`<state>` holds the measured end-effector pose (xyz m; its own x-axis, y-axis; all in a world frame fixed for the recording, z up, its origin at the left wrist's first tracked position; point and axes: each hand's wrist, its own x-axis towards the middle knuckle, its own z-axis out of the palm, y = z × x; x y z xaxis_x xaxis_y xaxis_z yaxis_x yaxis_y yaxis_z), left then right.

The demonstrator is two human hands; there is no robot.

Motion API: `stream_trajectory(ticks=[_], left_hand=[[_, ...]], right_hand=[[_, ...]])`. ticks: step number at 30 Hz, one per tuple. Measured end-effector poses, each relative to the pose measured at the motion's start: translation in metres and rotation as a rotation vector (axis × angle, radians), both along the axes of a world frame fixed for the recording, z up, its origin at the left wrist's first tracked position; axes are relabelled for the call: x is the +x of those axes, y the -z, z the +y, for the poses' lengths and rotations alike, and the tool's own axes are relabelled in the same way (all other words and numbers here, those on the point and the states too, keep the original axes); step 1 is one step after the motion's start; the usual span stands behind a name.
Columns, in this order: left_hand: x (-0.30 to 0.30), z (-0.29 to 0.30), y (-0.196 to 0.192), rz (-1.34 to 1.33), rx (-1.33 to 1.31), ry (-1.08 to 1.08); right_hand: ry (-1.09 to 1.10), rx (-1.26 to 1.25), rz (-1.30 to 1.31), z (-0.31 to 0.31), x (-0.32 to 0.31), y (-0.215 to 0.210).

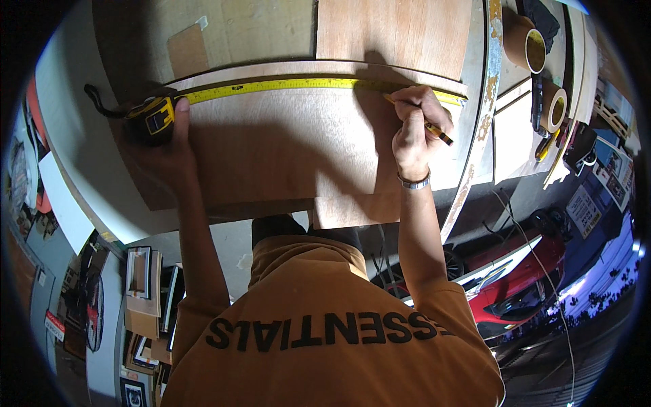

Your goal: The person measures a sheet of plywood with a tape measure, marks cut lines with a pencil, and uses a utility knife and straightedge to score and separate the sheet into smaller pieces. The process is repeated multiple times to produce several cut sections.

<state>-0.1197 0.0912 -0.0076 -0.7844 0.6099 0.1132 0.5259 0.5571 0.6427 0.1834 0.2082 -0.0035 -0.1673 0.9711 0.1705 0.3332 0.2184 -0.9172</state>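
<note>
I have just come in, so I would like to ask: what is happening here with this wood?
A person is working over a wooden board. The left hand holds a tape measure at the board's left end, with its yellow blade pulled out along the far side toward the right end. The right hand grips a pencil close to the blade; whether its tip touches the wood is not clear.

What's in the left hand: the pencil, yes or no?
No: the left hand holds the tape measure, while the pencil is in the right hand.
</note>
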Motion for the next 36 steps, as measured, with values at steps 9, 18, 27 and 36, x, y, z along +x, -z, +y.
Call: stream_trajectory(ticks=[9, 18, 27, 36], left_hand=[[0.000, -0.002, 0.001, 0.030, 0.018, -0.011], [0.001, 0.001, 0.000, -0.029, 0.081, -0.035], [-0.005, -0.001, 0.004, 0.018, 0.095, 0.014], [-0.019, -0.003, 0.022, 0.029, 0.172, 0.114]], right_hand=[[-0.015, -0.024, -0.008, 0.000, 0.000, -0.001], [-0.025, 0.001, -0.009, -0.001, 0.001, 0.002], [-0.019, -0.003, -0.024, -0.004, 0.002, 0.005], [0.252, -0.222, 0.684, 0.000, 0.031, -0.011]])
